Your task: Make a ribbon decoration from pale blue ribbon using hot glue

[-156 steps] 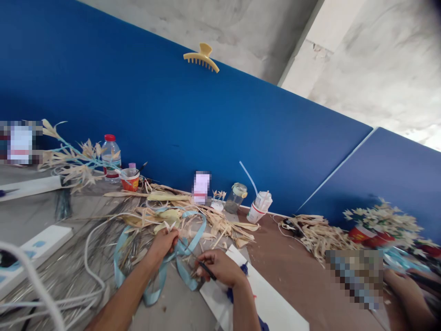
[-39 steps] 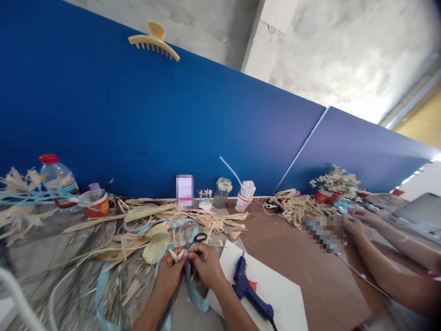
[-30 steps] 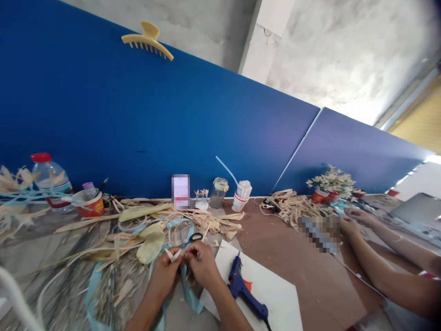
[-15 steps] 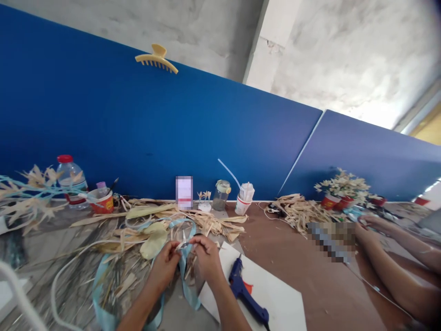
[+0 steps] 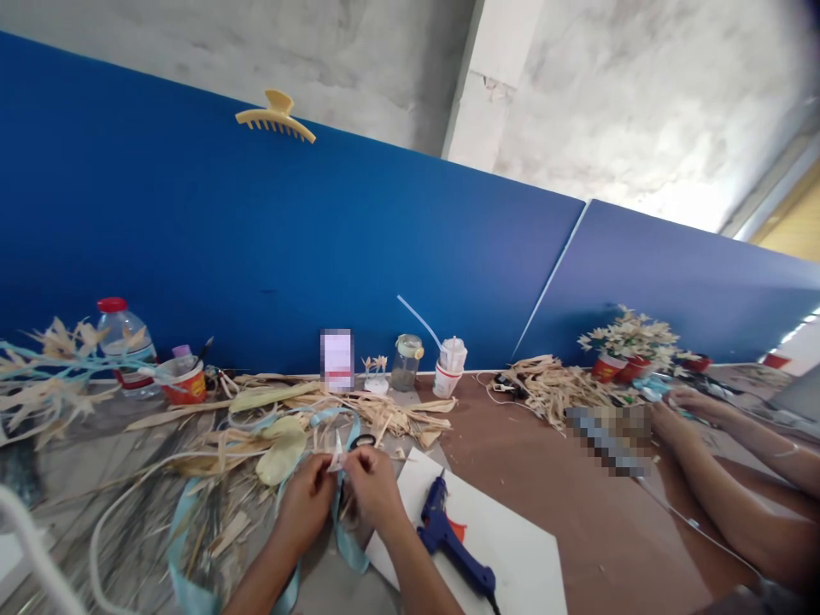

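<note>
Both hands meet over the table, pinching a small pale pointed piece (image 5: 337,450) that looks like a strip of dried husk. My left hand (image 5: 308,489) grips it from the left with thumb and fingertips. My right hand (image 5: 370,483) closes on its right side. Just behind the right fingers show the black handles of scissors (image 5: 364,441), lying among the scraps. Light blue ribbon (image 5: 349,547) runs beneath the hands and loops to the left. A round pale green husk piece (image 5: 282,457) lies beside the left hand.
A blue glue gun (image 5: 448,534) rests on a white board (image 5: 525,555) right of my forearm. Husk strips (image 5: 384,414), a glass jar (image 5: 406,363) and paper cups (image 5: 447,377) line the back. At right, another person's arms (image 5: 711,478) work near potted husk flowers (image 5: 631,342).
My hands have drawn closer together around the pale piece, and the right fingers have shifted down and left. The scissors' handles show more clearly. The view has turned slightly to the right.
</note>
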`<state>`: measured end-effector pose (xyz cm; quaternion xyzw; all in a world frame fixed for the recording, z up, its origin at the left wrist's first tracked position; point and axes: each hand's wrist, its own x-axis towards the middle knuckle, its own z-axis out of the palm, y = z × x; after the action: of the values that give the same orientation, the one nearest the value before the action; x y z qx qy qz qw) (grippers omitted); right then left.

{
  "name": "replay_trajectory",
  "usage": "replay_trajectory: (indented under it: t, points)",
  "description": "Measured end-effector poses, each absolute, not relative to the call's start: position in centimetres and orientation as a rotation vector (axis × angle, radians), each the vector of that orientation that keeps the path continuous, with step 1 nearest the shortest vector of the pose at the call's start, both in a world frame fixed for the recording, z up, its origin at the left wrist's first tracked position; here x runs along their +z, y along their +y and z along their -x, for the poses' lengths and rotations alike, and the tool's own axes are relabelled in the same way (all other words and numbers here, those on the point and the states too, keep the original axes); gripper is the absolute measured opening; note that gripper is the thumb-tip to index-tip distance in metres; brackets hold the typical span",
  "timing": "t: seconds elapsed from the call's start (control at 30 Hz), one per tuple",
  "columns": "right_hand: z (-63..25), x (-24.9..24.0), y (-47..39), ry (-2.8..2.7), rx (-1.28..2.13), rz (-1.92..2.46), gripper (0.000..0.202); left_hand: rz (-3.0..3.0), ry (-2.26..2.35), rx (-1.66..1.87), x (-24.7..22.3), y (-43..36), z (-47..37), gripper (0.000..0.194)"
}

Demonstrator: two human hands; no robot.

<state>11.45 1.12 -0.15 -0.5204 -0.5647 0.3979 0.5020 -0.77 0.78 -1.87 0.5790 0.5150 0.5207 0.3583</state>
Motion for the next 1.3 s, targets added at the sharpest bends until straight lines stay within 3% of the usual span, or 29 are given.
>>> replay_trajectory:
  t: [0.27,0.5,0.87,1.3]
  points:
    - [-13.4,0.4,1.9,-1.431,0.931,1.265,0.02,-1.3,1.129,1.147,-1.4,0.4,0.9,0.025]
    - [-14.1,0.5,2.0,-1.462,0.966,1.225,0.02,-1.288,1.025,1.099,-1.9,0.8,1.1,0.023]
    - [-14.3,0.5,2.0,-1.362,1.079,1.042,0.018,-0.736,0.899,1.322,-0.6,0.7,1.2,0.027]
    - [-14.0,1.5,1.2,-1.395,1.21,1.007,0.028,-0.493,0.774,1.293,0.4,0.4,1.2,0.006]
